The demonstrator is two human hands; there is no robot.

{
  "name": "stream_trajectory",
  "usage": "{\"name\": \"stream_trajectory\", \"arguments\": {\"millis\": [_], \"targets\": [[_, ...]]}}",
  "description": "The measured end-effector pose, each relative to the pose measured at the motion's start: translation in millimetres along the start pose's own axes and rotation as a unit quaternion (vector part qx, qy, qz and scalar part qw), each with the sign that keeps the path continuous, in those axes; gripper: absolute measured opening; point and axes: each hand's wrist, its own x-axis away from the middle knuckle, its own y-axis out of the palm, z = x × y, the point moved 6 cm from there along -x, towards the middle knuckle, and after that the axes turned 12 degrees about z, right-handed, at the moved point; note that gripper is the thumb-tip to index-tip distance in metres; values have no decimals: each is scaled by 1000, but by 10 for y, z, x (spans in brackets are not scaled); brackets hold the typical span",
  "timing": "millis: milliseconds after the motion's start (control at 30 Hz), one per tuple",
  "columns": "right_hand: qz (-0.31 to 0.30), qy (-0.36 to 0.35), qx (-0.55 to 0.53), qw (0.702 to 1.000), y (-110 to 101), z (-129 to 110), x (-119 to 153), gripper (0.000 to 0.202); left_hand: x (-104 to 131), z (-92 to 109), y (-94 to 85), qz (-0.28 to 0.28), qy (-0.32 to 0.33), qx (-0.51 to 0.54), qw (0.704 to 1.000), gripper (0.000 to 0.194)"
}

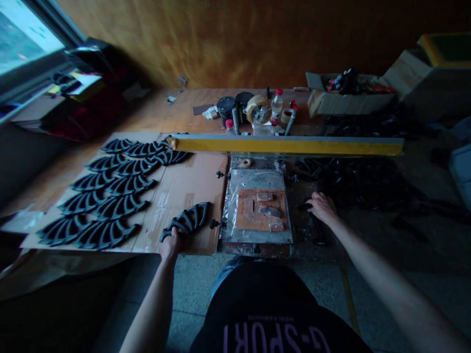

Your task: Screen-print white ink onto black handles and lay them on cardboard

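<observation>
My left hand (170, 245) is closed on the near end of a black ribbed, curved plastic part (191, 218), which lies over the cardboard sheet (167, 196). Farther left, several like parts (116, 189) are laid out in overlapping rows. To the right of the metal plate, my right hand (322, 208) has its fingers bent together at a dark piece (304, 206); shadow hides its shape. Between my hands, a reddish-brown board (250, 211) with small raised blocks (270, 211) is fixed on the metal plate (257, 179).
A long yellow-and-grey bar (287, 145) spans above the plate. Dark, shiny parts (368, 181) are heaped at right. Behind the bar stand black tubs (225, 109), a tape roll (258, 110) and a bottle (276, 104). An open carton (349, 100) sits at back right.
</observation>
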Motion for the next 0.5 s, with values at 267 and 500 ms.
{"name": "stream_trajectory", "arguments": {"millis": [267,500], "targets": [[313,176,-106,927,-519,-108,-45,38,65,362,-71,-117,25,5,993,54],[185,-196,-202,941,-510,-1806,-223,24,1242,2513,-619,-140,249,470,835,46]]}}
